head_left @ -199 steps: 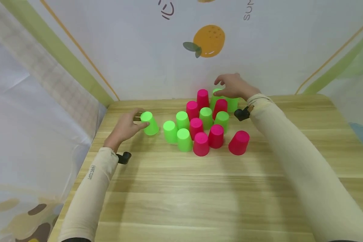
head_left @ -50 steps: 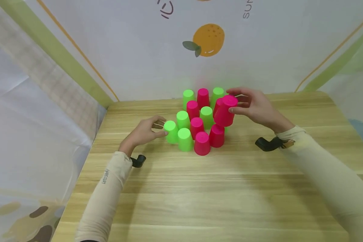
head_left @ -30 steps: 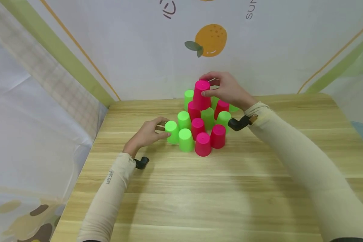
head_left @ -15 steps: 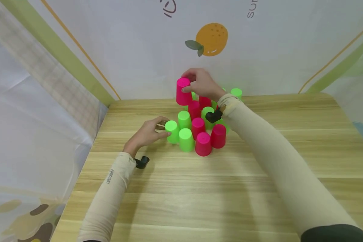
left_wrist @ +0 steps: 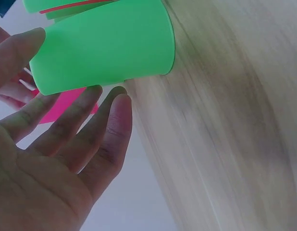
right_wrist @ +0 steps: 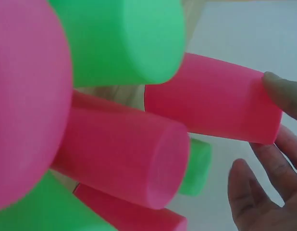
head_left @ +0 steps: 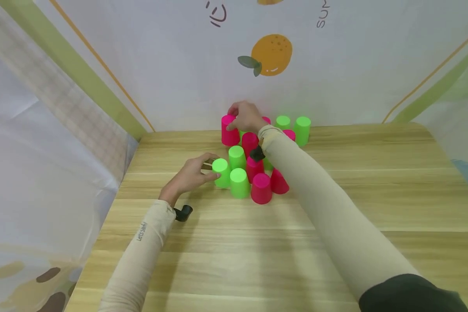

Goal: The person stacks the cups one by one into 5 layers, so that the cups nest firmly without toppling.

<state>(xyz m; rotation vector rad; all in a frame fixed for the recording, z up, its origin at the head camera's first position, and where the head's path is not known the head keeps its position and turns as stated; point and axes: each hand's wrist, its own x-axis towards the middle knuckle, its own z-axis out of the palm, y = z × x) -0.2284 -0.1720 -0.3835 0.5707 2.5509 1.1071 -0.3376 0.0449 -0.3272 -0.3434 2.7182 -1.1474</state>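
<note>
My left hand (head_left: 191, 175) pinches an upside-down green cup (head_left: 221, 174) at the left corner of the cup group. In the left wrist view, the thumb lies on one side of this green cup (left_wrist: 105, 48) and fingertips meet the other side. My right hand (head_left: 247, 116) reaches over the group and grips a pink cup (head_left: 229, 135) at the back left. Thumb and fingers hold that pink cup (right_wrist: 216, 98) near its closed end in the right wrist view. Several other green and pink cups stand upside down between the hands, partly hidden by the right forearm.
A wooden table (head_left: 218, 255) bears the cups. A white cloth (head_left: 171, 73) with a printed orange hangs right behind them. At the back right stand two green cups, one of them the outer green cup (head_left: 302, 131). The right forearm crosses above the group.
The right hand picked up the pink cup from the front right and carried it over the group to the back left, lowering it. The left hand left one green cup for another further right.
</note>
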